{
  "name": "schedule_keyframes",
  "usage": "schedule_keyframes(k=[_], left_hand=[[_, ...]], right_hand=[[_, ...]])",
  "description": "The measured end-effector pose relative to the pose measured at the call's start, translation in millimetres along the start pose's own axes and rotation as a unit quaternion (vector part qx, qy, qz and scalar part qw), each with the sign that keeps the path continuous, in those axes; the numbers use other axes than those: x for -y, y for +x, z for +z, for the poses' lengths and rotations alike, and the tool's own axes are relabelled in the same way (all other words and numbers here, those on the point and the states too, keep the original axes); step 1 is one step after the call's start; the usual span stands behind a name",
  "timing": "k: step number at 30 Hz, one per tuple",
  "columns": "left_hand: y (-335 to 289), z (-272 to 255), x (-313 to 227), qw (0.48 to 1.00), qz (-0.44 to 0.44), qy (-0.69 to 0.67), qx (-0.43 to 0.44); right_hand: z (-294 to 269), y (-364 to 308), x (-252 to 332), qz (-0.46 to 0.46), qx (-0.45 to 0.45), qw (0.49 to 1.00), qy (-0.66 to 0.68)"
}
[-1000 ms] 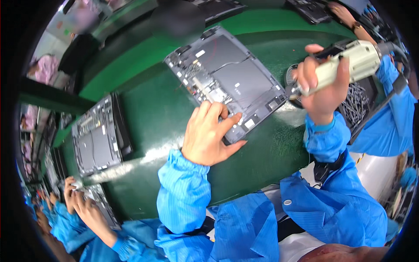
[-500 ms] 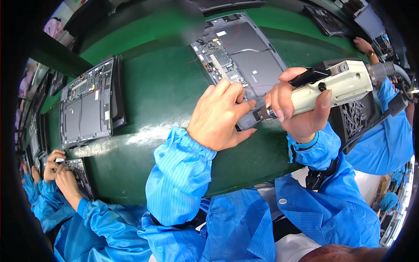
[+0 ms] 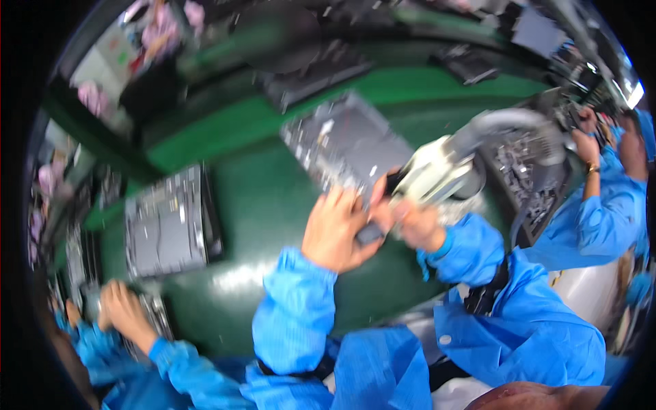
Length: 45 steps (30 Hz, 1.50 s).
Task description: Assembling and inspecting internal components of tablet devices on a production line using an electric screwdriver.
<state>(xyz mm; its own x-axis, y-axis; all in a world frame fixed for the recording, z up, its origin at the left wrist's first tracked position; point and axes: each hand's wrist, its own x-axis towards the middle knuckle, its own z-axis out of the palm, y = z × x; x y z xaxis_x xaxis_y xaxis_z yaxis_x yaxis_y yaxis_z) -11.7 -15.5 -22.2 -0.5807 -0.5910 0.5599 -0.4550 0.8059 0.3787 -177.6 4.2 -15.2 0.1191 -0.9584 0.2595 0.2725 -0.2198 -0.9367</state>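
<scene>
An open laptop base (image 3: 372, 133) with its circuit board exposed lies slantwise on the green bench, blurred by motion. My left hand (image 3: 333, 229) is at its near corner, fingers on top and thumb at the edge, with a bit of dark grey corner showing between them. My right hand (image 3: 417, 222) is wrapped round a cream electric screwdriver (image 3: 429, 171) with a thick grey hose. The driver slants up and away to the right, over the right side of the base. Its tip is hidden among my fingers.
To the left stands a second open laptop base (image 3: 164, 229). A dark tray (image 3: 523, 174) of small metallic parts is at the right. More laptop parts (image 3: 311, 75) lie along the back. Another person's hand (image 3: 126, 314) works at lower left; a further person's hand (image 3: 588, 147) shows far right.
The whole view has shifted, so the bench sits lower in it. My right hand has swung the screwdriver from nearly level to a steeper tilt. My left hand stays at the laptop base's near corner.
</scene>
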Motion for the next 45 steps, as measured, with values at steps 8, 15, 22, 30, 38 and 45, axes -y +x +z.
schedule_keyframes(k=[8,15,22,30,38,45], left_hand=[[-14,-11,-7,1.0,-0.031,0.001,0.005],[0,-15,-2,0.913,-0.389,0.123,-0.018],[-12,-7,14,0.901,-0.426,-0.078,0.027],[-14,-22,29,0.846,-0.446,-0.28,0.078],[22,-57,67,0.765,-0.477,-0.331,0.279],[114,-73,191,0.807,-0.583,0.081,0.05]], right_hand=[[-46,-15,52,-0.034,-0.204,0.978,-0.041],[-102,-70,30,-0.24,-0.389,0.843,-0.283],[-26,-46,59,0.065,-0.14,0.855,-0.495],[-50,-27,21,0.162,-0.083,0.869,-0.461],[-61,-25,8,0.257,-0.09,0.957,-0.097],[-62,-39,6,0.266,-0.111,0.957,0.044]])
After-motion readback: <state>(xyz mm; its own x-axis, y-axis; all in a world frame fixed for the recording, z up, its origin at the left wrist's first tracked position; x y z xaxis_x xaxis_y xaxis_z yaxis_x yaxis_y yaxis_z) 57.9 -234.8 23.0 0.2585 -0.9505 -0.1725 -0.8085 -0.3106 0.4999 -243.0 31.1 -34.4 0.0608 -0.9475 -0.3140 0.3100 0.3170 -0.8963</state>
